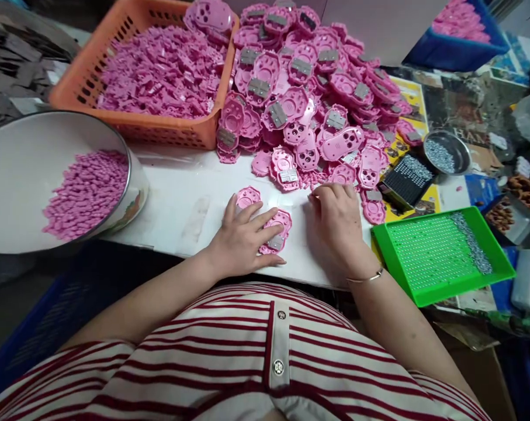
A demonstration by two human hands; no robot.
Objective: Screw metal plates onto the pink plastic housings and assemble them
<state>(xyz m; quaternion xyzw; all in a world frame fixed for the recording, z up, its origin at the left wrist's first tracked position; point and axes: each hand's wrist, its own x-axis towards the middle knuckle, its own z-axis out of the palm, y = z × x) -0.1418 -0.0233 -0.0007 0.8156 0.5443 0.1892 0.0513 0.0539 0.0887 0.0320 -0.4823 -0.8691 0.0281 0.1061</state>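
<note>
My left hand [241, 242] lies with its fingers spread over a pink plastic shell [282, 225] that has a grey metal plate at its lower end. Its fingertips also touch a second pink shell [248, 196] just beyond. At the front of the heap, my right hand [338, 216] has thumb and forefinger pinched together beside small loose pink pieces [311, 179]. Whatever it pinches is too small or hidden to make out. A further shell [284, 169] with a shiny metal plate lies face up between the hands and the heap.
A large heap of pink shells [291, 76] fills the back. Beside it stands an orange basket [137, 126] of pink parts. A white basin [10, 193] of small pink pieces is at left. At right are a green tray [431, 257], a black screw holder [402, 190] and a metal bowl [464, 155].
</note>
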